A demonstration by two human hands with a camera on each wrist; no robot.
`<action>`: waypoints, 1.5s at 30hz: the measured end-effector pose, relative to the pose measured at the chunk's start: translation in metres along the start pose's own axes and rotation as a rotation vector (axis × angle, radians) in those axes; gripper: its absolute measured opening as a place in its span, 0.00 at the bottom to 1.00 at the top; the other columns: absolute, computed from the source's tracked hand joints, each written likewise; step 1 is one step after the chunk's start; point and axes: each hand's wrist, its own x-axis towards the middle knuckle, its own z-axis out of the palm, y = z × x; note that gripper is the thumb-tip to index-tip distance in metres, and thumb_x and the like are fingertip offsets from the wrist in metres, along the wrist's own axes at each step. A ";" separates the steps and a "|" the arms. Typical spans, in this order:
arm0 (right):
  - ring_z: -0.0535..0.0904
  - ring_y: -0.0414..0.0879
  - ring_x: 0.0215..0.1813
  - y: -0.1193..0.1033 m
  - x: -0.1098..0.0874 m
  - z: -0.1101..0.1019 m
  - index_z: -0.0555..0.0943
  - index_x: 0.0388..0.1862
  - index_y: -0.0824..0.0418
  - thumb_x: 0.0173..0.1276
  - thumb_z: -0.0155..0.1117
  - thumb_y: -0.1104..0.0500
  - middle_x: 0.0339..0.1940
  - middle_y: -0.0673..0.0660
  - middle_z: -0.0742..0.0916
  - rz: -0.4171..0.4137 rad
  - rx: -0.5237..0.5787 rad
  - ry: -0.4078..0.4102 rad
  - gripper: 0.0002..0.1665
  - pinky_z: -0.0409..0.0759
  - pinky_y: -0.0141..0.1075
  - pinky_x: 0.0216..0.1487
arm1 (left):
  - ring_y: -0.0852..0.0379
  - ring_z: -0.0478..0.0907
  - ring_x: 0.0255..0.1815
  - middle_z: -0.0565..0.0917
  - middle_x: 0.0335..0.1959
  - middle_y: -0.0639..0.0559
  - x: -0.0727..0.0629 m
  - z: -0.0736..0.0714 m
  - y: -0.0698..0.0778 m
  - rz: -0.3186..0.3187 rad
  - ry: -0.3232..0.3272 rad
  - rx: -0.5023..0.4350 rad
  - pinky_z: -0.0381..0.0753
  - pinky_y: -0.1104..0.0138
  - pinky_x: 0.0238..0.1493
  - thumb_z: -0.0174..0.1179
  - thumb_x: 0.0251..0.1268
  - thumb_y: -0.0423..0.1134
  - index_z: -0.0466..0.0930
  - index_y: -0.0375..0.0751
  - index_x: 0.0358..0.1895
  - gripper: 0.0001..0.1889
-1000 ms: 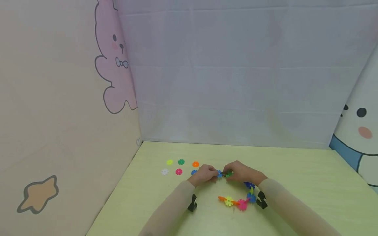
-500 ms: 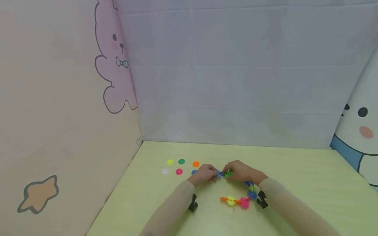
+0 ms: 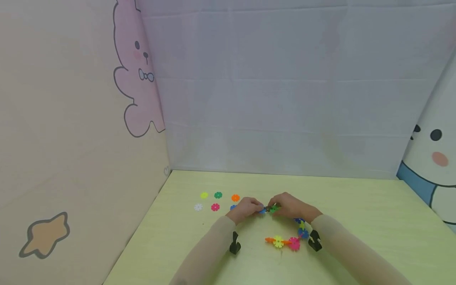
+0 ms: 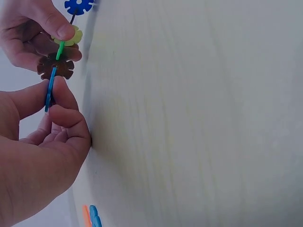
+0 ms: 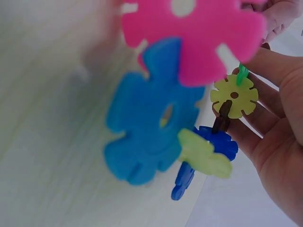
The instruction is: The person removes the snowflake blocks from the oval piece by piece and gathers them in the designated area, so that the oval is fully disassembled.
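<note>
L hand point(image 3: 245, 209): grip closed, pinching blue disc point(image 4: 49, 92) crosswise to brown disc point(image 4: 65, 70), upper L of L-wrist view, apparently so they interlock. R hand point(image 3: 290, 207): grip closed on chain point(image 3: 294, 244) nr yellow disc point(image 5: 246, 98), prob. bracing.

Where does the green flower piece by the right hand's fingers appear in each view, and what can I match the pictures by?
Head: the green piece is right of centre, below mid-height, by the right hand.
Left wrist: upper left, edge-on, between a yellow piece and a brown piece.
Right wrist: upper right, at the top edge of the yellow piece.
Shared landmark: the right hand, visible in all three views.
</note>
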 end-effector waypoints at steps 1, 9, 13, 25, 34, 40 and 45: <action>0.80 0.46 0.44 0.000 0.000 0.000 0.84 0.43 0.57 0.58 0.71 0.62 0.42 0.49 0.85 -0.003 -0.003 -0.001 0.13 0.78 0.42 0.46 | 0.58 0.71 0.31 0.81 0.34 0.51 0.001 0.000 0.000 0.002 0.002 0.008 0.73 0.69 0.36 0.60 0.64 0.36 0.83 0.32 0.41 0.09; 0.80 0.46 0.44 -0.001 0.000 -0.001 0.84 0.43 0.58 0.58 0.70 0.63 0.42 0.50 0.85 -0.026 0.006 -0.006 0.12 0.79 0.42 0.46 | 0.58 0.70 0.29 0.80 0.31 0.53 0.006 0.005 0.000 -0.003 0.053 0.111 0.70 0.71 0.30 0.60 0.63 0.36 0.83 0.33 0.36 0.08; 0.80 0.47 0.45 -0.003 0.000 -0.002 0.84 0.43 0.58 0.59 0.69 0.63 0.42 0.50 0.86 -0.025 0.008 -0.015 0.12 0.78 0.43 0.47 | 0.57 0.69 0.26 0.78 0.30 0.52 0.007 0.008 0.002 -0.012 0.076 0.160 0.69 0.70 0.26 0.57 0.63 0.33 0.81 0.33 0.35 0.06; 0.80 0.46 0.44 0.001 0.001 0.000 0.84 0.41 0.56 0.58 0.70 0.64 0.40 0.47 0.86 -0.011 -0.009 -0.009 0.11 0.78 0.43 0.46 | 0.56 0.70 0.28 0.77 0.31 0.52 0.000 0.005 0.003 -0.022 0.053 0.163 0.70 0.69 0.28 0.57 0.64 0.37 0.79 0.35 0.38 0.08; 0.79 0.43 0.41 0.002 0.002 0.001 0.84 0.41 0.56 0.58 0.70 0.63 0.39 0.46 0.85 0.020 -0.002 -0.008 0.11 0.78 0.43 0.46 | 0.58 0.75 0.29 0.81 0.28 0.53 -0.006 -0.017 -0.006 0.011 0.053 0.152 0.72 0.68 0.31 0.61 0.62 0.42 0.81 0.39 0.39 0.09; 0.78 0.42 0.41 0.003 0.002 0.001 0.84 0.42 0.55 0.59 0.70 0.61 0.40 0.46 0.85 0.053 -0.010 -0.014 0.11 0.78 0.42 0.46 | 0.57 0.80 0.30 0.83 0.29 0.52 -0.015 -0.036 -0.010 0.048 0.068 0.144 0.77 0.64 0.38 0.62 0.62 0.39 0.79 0.39 0.41 0.09; 0.79 0.44 0.41 0.004 0.001 0.002 0.84 0.42 0.56 0.58 0.70 0.61 0.40 0.47 0.85 0.050 -0.008 -0.012 0.11 0.78 0.42 0.46 | 0.54 0.81 0.31 0.82 0.30 0.50 -0.024 -0.052 -0.014 0.070 0.059 0.120 0.78 0.64 0.36 0.62 0.62 0.36 0.79 0.36 0.43 0.09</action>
